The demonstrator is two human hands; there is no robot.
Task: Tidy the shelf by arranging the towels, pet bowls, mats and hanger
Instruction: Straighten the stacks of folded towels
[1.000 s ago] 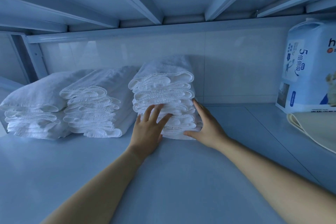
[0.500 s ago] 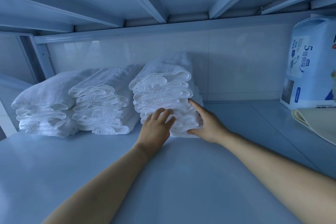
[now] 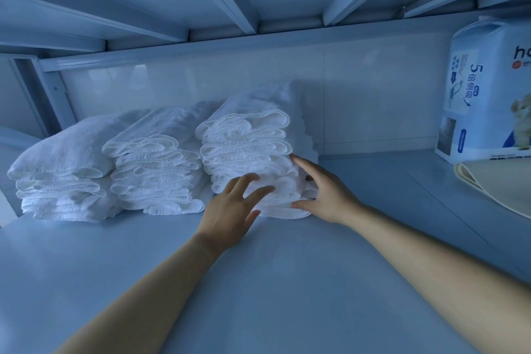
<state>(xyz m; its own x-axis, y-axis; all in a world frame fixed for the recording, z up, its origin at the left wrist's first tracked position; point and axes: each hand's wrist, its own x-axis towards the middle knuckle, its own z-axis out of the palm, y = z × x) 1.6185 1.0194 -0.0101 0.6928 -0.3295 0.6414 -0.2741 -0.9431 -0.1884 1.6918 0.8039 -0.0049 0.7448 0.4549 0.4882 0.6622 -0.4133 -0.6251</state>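
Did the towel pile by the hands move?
Yes. The right towel pile slid a little to the left: the gap between it and the middle pile has closed.

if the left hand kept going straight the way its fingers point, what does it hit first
The rightmost towel stack. The left hand points up and slightly right at the lower folded edges on the stack's front. Its fingertips look to be touching or nearly touching the cloth, but depth is unclear.

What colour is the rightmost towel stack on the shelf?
The towel stack is plain white, tinted by bluish light; the head view shows it.
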